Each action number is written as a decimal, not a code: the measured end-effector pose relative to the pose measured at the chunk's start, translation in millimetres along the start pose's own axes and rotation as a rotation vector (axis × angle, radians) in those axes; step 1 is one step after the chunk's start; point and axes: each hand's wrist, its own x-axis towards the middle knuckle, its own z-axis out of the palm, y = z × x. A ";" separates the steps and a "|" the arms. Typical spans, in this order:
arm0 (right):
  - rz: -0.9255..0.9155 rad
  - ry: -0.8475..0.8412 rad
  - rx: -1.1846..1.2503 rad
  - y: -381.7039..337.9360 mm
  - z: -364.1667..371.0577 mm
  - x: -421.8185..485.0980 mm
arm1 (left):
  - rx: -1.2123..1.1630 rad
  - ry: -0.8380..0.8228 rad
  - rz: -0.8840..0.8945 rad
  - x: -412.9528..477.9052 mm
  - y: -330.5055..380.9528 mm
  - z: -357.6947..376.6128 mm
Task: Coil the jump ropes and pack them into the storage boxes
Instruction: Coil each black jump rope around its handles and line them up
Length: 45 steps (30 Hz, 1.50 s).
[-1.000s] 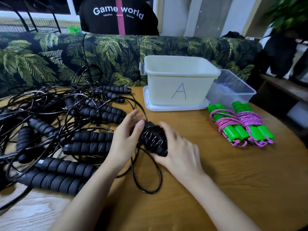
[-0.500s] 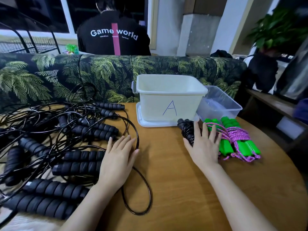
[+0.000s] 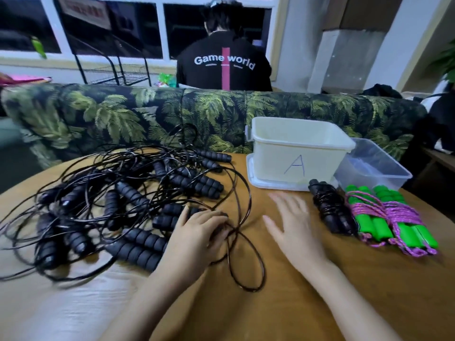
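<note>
Black loose cord point(image 3: 263, 269) lies nearest. The left hand point(image 3: 197, 232) has moved onto the near edge of the tangled pile point(image 3: 110, 198), and its fingers are curled over one loop. The right hand point(image 3: 295, 227), fingers spread and holding nothing, has drawn back from the coiled black rope point(image 3: 331, 207) it set down half a second ago. That bundle now lies released, just right of the hand and apart from it, beside the green-handled ropes point(image 3: 391, 217). Judgement: another rope coiled, none packed. Farther off, box A point(image 3: 298, 153) and the clear box point(image 3: 374, 168) show no ropes inside.
</note>
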 end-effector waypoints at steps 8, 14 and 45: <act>-0.326 -0.391 0.052 -102.6 56.3 30.8 | 0.208 0.012 -0.335 -70.8 -61.3 -21.7; -0.270 -0.528 -0.308 -114.8 74.4 64.0 | 0.204 0.042 -0.321 -74.9 -73.0 -14.5; 0.497 -0.571 1.473 -26.6 -13.8 -26.1 | -1.125 -0.063 -0.442 -4.7 33.3 -5.2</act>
